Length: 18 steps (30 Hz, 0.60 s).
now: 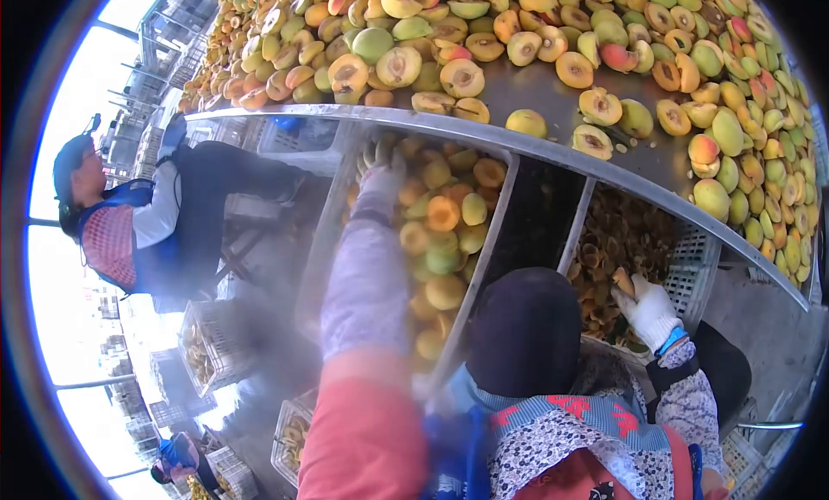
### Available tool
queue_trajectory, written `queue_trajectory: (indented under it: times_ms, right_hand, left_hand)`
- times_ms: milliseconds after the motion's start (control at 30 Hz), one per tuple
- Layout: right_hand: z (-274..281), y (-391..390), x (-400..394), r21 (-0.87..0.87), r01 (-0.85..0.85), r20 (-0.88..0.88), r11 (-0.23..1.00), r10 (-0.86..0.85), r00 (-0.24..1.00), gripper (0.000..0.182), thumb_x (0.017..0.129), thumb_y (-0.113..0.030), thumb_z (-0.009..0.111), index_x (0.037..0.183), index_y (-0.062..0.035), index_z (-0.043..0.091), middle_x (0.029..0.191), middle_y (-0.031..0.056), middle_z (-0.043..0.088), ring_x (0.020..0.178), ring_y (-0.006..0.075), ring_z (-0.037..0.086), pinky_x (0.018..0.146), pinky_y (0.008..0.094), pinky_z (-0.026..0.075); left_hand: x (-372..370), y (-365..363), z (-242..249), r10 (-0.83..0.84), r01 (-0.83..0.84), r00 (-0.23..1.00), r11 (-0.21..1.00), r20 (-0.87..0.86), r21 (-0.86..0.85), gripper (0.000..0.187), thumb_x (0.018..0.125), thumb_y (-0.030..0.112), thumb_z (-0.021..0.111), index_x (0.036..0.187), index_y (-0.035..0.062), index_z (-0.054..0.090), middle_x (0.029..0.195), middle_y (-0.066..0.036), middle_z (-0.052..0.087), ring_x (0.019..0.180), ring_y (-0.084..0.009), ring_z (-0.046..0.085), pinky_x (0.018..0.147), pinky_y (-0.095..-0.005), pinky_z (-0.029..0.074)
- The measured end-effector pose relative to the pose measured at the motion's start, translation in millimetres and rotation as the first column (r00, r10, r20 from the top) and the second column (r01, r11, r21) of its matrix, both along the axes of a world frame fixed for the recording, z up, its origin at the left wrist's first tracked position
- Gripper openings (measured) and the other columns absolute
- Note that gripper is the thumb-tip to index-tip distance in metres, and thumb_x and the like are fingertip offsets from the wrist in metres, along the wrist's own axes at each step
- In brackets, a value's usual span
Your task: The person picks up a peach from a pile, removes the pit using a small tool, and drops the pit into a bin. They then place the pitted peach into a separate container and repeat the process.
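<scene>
My left hand (382,159), gloved and somewhat blurred, reaches over the far end of a long crate (492,232) holding yellow and orange apricots (443,213), some halved. Its fingers look stretched and apart, with nothing visible in them. On the right, my right hand (648,312) wears a white glove with a blue band at the wrist. Closed fingers there grip a small orange-brown piece (623,281), whose kind I cannot make out. That hand is above a second crate (698,262), which is filled with brown, shell-like pieces (617,241).
A metal table (535,94) with a raised rim curves across the top, heaped with whole and halved apricots (399,66). A dark gap separates the two crates. One person (129,206) sits at left near a crate (211,349); another person (180,458) is farther off.
</scene>
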State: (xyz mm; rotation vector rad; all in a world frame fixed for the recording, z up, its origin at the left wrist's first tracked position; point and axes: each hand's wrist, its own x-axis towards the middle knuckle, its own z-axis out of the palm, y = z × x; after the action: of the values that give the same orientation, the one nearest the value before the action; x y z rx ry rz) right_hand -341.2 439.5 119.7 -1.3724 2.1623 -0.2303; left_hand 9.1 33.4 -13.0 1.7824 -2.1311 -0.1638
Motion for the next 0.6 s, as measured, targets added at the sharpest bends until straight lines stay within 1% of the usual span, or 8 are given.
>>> queue_trajectory:
  times_ms: [67, 100, 167, 233, 333, 467, 533, 600]
  right_hand:
    - [11.9, 1.7, -0.8, 0.008, 0.022, 0.027, 1.000, -0.022, 0.999, 0.034, 0.091, -0.034, 0.064, 0.094, -0.0004, 0.057, 0.079, 0.0263, 0.064, 0.080, 0.0463, 0.063, 0.068, 0.0514, 0.049]
    - [13.3, 3.6, -1.9, -0.027, 0.049, 0.003, 0.998, -0.049, 0.999, 0.034, 0.091, -0.034, 0.064, 0.095, -0.0006, 0.057, 0.079, 0.0262, 0.065, 0.080, 0.0462, 0.063, 0.069, 0.0514, 0.049]
    - [16.4, 5.8, -1.8, -0.127, 0.090, 0.015, 0.988, -0.089, 0.996, 0.034, 0.090, -0.035, 0.065, 0.096, -0.0016, 0.057, 0.080, 0.0261, 0.065, 0.081, 0.0459, 0.063, 0.069, 0.0518, 0.050]
    - [15.2, 6.9, -3.9, -0.069, 0.066, -0.025, 0.995, -0.068, 0.997, 0.034, 0.090, -0.035, 0.065, 0.096, -0.0020, 0.057, 0.081, 0.0261, 0.065, 0.081, 0.0460, 0.063, 0.069, 0.0519, 0.050]
    - [18.2, 7.4, -1.8, 0.000, 0.032, -0.037, 0.999, -0.032, 0.999, 0.033, 0.090, -0.034, 0.066, 0.096, -0.0024, 0.057, 0.081, 0.0260, 0.065, 0.080, 0.0460, 0.063, 0.068, 0.0521, 0.050]
    - [15.9, 8.9, -4.1, -0.036, 0.014, -0.042, 0.999, -0.016, 0.999, 0.033, 0.090, -0.034, 0.066, 0.094, -0.0026, 0.057, 0.079, 0.0256, 0.064, 0.079, 0.0460, 0.063, 0.067, 0.0516, 0.050]
    - [16.5, 9.7, -5.7, -0.037, 0.011, -0.049, 0.999, -0.013, 0.999, 0.033, 0.090, -0.034, 0.066, 0.093, -0.0026, 0.056, 0.079, 0.0255, 0.064, 0.079, 0.0460, 0.063, 0.067, 0.0515, 0.049]
    - [16.7, 9.0, -4.4, -0.037, 0.005, -0.053, 0.999, -0.007, 0.999, 0.033, 0.090, -0.033, 0.066, 0.093, -0.0026, 0.056, 0.079, 0.0254, 0.064, 0.079, 0.0460, 0.063, 0.066, 0.0514, 0.049]
  left_hand:
    - [2.1, 6.8, 13.7, -0.214, 0.244, 0.966, 0.940, 0.144, -0.239, 0.054, 0.087, 0.044, 0.061, 0.133, 0.0171, 0.053, 0.142, -0.018, 0.048, 0.133, -0.0423, 0.039, 0.109, -0.0538, 0.033]
    - [1.5, 22.0, 13.5, -0.262, 0.264, 0.964, 0.948, 0.036, -0.176, 0.053, 0.088, 0.041, 0.063, 0.132, 0.0158, 0.053, 0.140, -0.018, 0.049, 0.132, -0.0424, 0.042, 0.109, -0.0516, 0.035]
    - [-34.9, 89.5, 99.3, -0.312, 0.307, 0.930, 0.950, -0.191, -0.056, 0.051, 0.088, 0.035, 0.068, 0.132, 0.0131, 0.055, 0.136, -0.019, 0.053, 0.129, -0.0426, 0.046, 0.109, -0.0472, 0.039]
    - [-32.6, 122.6, 89.9, -0.546, 0.538, 0.837, 0.835, 0.047, 0.113, 0.054, 0.080, 0.032, 0.076, 0.126, 0.0111, 0.057, 0.128, -0.017, 0.058, 0.120, -0.0388, 0.054, 0.103, -0.0454, 0.044]
    - [-37.3, 153.2, 81.2, -0.560, 0.547, 0.826, 0.825, -0.070, -0.142, 0.051, 0.079, 0.029, 0.077, 0.122, 0.0097, 0.058, 0.123, -0.016, 0.059, 0.113, -0.0382, 0.056, 0.098, -0.0481, 0.046]
    - [-44.0, 165.5, 86.5, -0.463, 0.469, 0.874, 0.883, -0.148, 0.001, 0.048, 0.077, 0.024, 0.078, 0.119, 0.0094, 0.060, 0.117, -0.016, 0.060, 0.108, -0.0377, 0.058, 0.095, -0.0475, 0.048]
    - [-43.4, 162.9, 93.3, -0.277, 0.331, 0.899, 0.937, -0.338, 0.113, 0.044, 0.076, 0.015, 0.077, 0.117, 0.0092, 0.062, 0.113, -0.015, 0.061, 0.109, -0.0371, 0.058, 0.093, -0.0451, 0.049]
    - [-35.3, 137.1, 87.3, -0.249, 0.224, 0.907, 0.968, -0.340, -0.111, 0.042, 0.075, 0.009, 0.075, 0.115, 0.0087, 0.063, 0.110, -0.016, 0.062, 0.108, -0.0370, 0.058, 0.092, -0.0432, 0.049]
